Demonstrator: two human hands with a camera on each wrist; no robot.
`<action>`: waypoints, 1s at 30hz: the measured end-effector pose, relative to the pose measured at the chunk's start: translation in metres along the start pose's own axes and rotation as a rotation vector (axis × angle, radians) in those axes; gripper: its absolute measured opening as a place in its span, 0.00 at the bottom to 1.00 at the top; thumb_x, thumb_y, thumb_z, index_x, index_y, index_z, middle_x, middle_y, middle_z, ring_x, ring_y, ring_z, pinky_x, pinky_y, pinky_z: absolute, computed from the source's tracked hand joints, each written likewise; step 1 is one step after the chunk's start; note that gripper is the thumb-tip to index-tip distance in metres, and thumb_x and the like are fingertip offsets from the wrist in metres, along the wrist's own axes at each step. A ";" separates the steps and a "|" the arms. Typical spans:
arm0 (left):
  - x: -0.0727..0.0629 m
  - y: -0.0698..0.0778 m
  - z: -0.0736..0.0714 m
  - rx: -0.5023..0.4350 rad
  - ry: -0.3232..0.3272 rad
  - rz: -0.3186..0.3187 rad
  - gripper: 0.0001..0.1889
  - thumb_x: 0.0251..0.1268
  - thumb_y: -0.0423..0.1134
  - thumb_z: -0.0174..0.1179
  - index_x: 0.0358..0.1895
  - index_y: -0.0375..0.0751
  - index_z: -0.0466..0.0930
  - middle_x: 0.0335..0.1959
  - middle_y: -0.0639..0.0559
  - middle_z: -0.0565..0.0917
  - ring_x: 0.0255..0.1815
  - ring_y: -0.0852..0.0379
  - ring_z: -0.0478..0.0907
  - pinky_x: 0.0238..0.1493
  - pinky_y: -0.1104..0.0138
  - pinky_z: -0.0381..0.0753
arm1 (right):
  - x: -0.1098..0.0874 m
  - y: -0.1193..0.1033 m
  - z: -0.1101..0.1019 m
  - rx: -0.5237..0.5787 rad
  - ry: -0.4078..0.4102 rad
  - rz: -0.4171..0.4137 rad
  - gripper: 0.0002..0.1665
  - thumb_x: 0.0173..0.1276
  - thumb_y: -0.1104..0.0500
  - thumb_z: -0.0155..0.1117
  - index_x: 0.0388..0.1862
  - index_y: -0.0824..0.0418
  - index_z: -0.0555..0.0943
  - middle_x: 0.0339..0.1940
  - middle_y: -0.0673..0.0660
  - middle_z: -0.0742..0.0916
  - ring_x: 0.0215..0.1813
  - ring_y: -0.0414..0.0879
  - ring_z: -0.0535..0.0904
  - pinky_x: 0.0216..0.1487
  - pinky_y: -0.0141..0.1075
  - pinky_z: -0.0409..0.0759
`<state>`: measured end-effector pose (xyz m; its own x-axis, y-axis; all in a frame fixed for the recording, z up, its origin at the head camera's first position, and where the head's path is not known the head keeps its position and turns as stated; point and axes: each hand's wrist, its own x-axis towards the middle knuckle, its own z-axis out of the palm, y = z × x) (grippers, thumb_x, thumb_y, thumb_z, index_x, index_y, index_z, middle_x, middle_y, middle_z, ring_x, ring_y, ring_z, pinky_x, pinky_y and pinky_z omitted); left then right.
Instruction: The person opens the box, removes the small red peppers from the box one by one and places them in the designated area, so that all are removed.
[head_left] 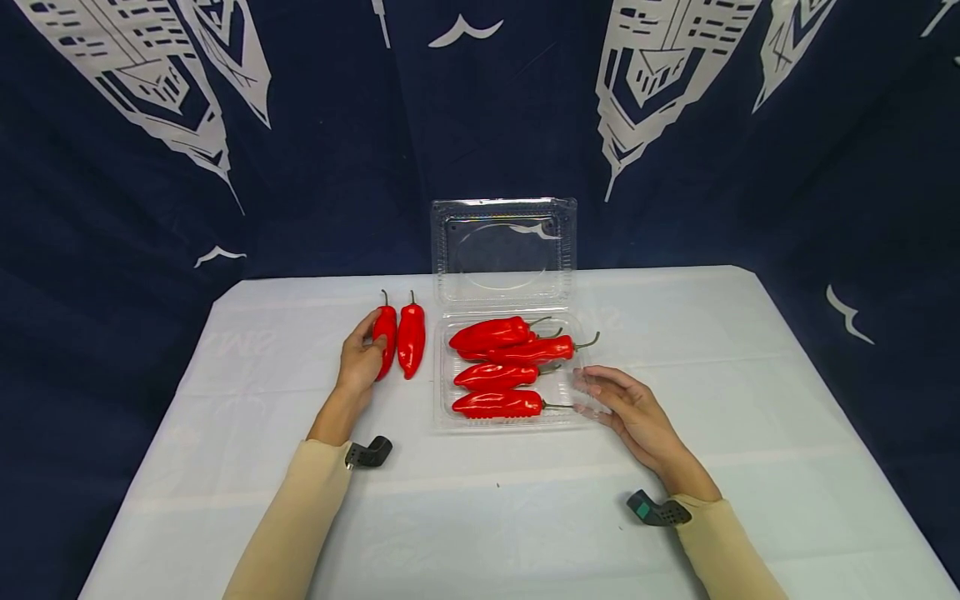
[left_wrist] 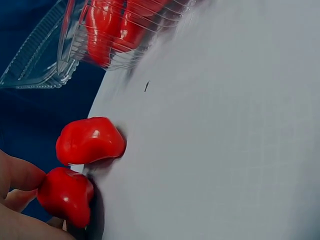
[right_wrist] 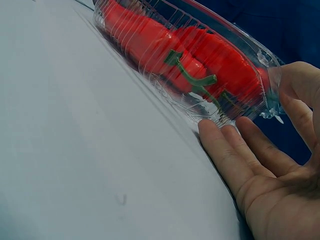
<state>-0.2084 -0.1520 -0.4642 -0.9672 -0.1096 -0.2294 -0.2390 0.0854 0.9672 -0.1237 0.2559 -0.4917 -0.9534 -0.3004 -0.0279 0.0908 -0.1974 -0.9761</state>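
At the table's left, my left hand (head_left: 362, 357) grips a red chili pepper (head_left: 386, 337) between thumb and fingers; the pepper's stem points to the back. A second red pepper (head_left: 411, 340) lies just right of it. Several more red peppers (head_left: 498, 405) lie crosswise in a clear plastic clamshell box (head_left: 442, 421), green stems toward the right. The box's lid (head_left: 504, 283) stands raised at the back. My right hand (head_left: 637, 417) is at the box's right side, its extended fingers (right_wrist: 225, 152) at the wall.
White cloth covers the table (head_left: 480, 517). A dark blue curtain (head_left: 487, 133) with white prints hangs behind the table's back edge. Black wrist cameras sit on both cuffs, the left one (head_left: 369, 452) close over the cloth.
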 end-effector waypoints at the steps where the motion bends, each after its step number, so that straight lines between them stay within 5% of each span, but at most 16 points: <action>1: 0.000 0.000 0.000 -0.001 -0.003 -0.003 0.29 0.78 0.31 0.43 0.79 0.50 0.56 0.74 0.42 0.60 0.72 0.48 0.59 0.70 0.57 0.64 | 0.000 0.000 0.000 0.001 -0.001 0.000 0.28 0.78 0.64 0.55 0.71 0.74 0.64 0.70 0.58 0.77 0.67 0.41 0.77 0.58 0.41 0.82; 13: -0.001 0.001 0.002 0.036 -0.033 0.002 0.30 0.76 0.29 0.41 0.79 0.49 0.56 0.75 0.41 0.60 0.73 0.46 0.59 0.70 0.55 0.65 | 0.001 0.001 0.000 -0.003 0.006 0.009 0.28 0.77 0.63 0.55 0.71 0.74 0.64 0.70 0.57 0.77 0.67 0.40 0.77 0.58 0.40 0.82; 30: -0.001 0.007 0.001 0.071 -0.061 -0.002 0.30 0.77 0.29 0.42 0.79 0.48 0.57 0.71 0.40 0.62 0.49 0.52 0.65 0.49 0.66 0.68 | 0.001 0.000 0.000 -0.004 0.004 0.005 0.27 0.78 0.64 0.54 0.71 0.74 0.64 0.70 0.58 0.77 0.67 0.40 0.77 0.58 0.40 0.82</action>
<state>-0.2094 -0.1500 -0.4578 -0.9697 -0.0495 -0.2391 -0.2440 0.1552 0.9573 -0.1249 0.2553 -0.4918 -0.9541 -0.2975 -0.0341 0.0948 -0.1920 -0.9768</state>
